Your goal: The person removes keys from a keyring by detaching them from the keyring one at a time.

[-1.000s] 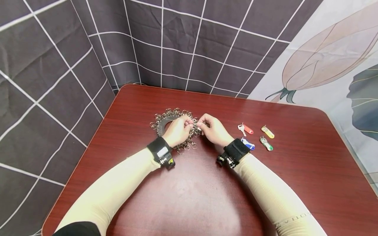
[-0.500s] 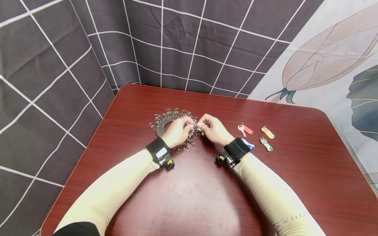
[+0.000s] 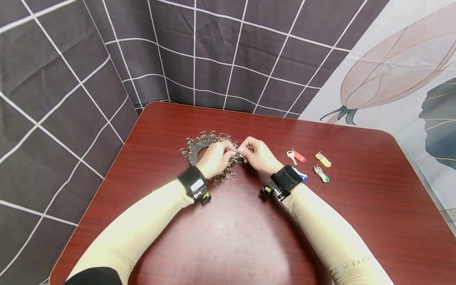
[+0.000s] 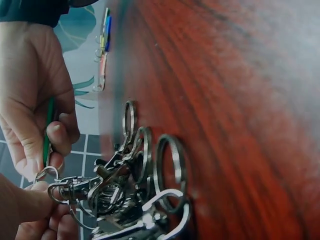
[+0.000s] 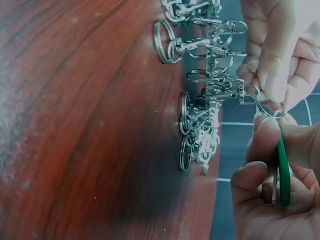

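A: Item one, left hand, centre of the head view. State?

B: Fingers curled, thumb and forefinger pinching a clasp with its small split ring. The clasp belongs to the large ring of clasps, a metal hoop hung all round with snap hooks and rings, lying flat on the table just left of centre frame.

A: Item two, right hand?

B: Fingers curled too, gripping a green key tag, lower right of the right wrist view. A key seems to sit behind the tag, though it is mostly hidden. The two hands' fingertips meet at the small ring.

A: Step in hand, by your reading?

B: Joining the green tag to that small ring, or parting the two; the pictures do not settle which. The ring lies against the tag's top end.

A: What does the next move call for?

B: Probably a steady pinch on the clasp by the left, and a fine turn of the tag along the ring's coil by the right, with the coil prised open by a nail.

A: Other stock?

B: Red key tag, yellow key tag, another green one and a blue one part hidden by the right wristband, all right of centre, well apart from the hoop.
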A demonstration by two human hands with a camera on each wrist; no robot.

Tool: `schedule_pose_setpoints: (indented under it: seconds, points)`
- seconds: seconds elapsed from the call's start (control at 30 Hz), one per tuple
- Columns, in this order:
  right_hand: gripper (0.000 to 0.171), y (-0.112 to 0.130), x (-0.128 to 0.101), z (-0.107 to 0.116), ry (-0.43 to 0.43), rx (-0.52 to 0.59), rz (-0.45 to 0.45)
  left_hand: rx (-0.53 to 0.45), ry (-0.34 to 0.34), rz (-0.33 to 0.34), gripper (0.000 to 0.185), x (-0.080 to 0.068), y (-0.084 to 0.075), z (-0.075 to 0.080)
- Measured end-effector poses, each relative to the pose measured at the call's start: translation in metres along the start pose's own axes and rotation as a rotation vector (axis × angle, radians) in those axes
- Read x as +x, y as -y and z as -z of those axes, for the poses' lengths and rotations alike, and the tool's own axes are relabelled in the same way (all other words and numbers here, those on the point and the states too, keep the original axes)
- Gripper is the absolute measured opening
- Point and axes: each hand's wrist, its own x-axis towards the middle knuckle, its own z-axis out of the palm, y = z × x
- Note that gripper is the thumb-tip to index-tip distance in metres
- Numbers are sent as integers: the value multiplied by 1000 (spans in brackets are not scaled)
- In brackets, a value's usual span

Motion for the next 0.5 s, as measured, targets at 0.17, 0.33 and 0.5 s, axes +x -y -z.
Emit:
schedule_pose_setpoints:
  seconds: [0.17,0.33,0.5]
  points:
    - [6,0,-1,0,-20,19,-14,25,12,-1,7,0,-1,-1]
    - [8,0,-1,-1,-42,23,-10,21,45,6,12,1,1,-2]
    - [7,1,-1,-2,-51,20,-6,7,88,32,8,1,3,-2]
